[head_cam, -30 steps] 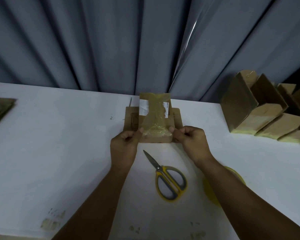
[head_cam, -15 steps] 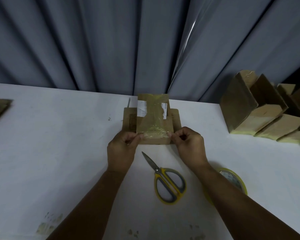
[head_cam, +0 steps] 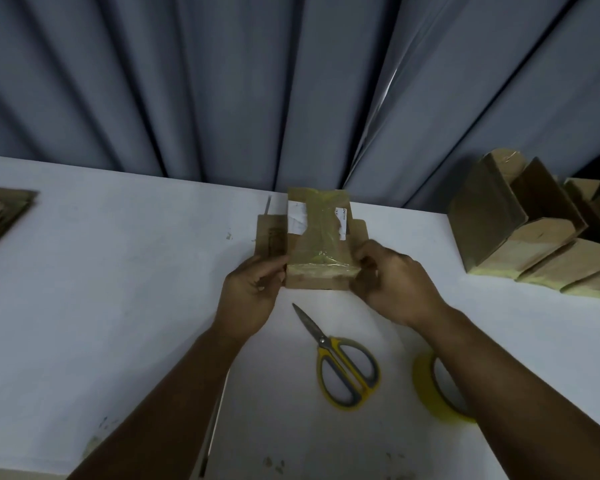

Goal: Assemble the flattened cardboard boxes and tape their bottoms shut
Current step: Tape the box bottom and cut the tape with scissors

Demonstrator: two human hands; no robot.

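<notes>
White table (head_cam: 118, 271) | both hands, left (head_cam: 253, 296) and right (head_cam: 392, 285), grip taped box (head_cam: 317, 244)

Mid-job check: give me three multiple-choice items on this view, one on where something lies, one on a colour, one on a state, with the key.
1. Where do the scissors lie?
A. On the table, nearer than the box, between the forearms.
B. Inside the box.
C. On the floor.

2. What colour is the tape roll?
A. Red.
B. Yellow.
C. Blue.

3. What are the hands doing?
A. Left hand and right hand each hold a side of the box.
B. Both lie flat on the table.
C. One cuts with the scissors.

Key:
1 A: the scissors lie on the white top just this side of the box.
2 B: its rim shows yellow beside the right forearm.
3 A: fingers curl at the box's two sides.
</notes>
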